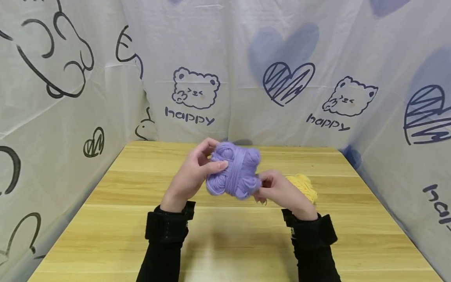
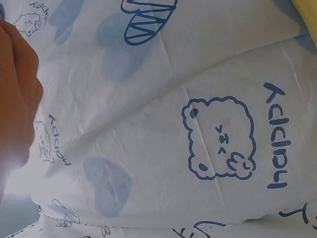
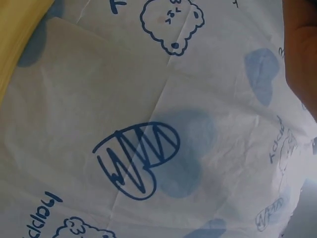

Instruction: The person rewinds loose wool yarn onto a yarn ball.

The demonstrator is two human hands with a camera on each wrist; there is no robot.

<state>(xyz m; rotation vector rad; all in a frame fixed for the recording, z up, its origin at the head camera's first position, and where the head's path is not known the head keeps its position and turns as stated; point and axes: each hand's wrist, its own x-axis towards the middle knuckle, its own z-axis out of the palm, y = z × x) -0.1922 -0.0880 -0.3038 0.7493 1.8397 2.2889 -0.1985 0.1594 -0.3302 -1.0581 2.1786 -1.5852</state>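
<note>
A purple skein of yarn (image 1: 234, 170), wound around its middle with lobes at the corners, is held up over the wooden table. My left hand (image 1: 192, 170) grips its left side, with the thumb across the front and the other fingers behind. At the skein's lower right corner, my right hand (image 1: 282, 190) pinches the yarn between thumb and fingers. Behind the right wrist lies a yellow ball of yarn (image 1: 303, 186), partly hidden by that hand. Each wrist view catches only part of a hand at its edge, the left hand (image 2: 17, 94) and the right hand (image 3: 303, 54).
A wooden table (image 1: 116, 235) spans the space under the hands. White cloth curtains (image 1: 239, 51) printed with bears, hearts and lettering hang at its back and both sides. Black straps (image 1: 167, 226) circle both wrists.
</note>
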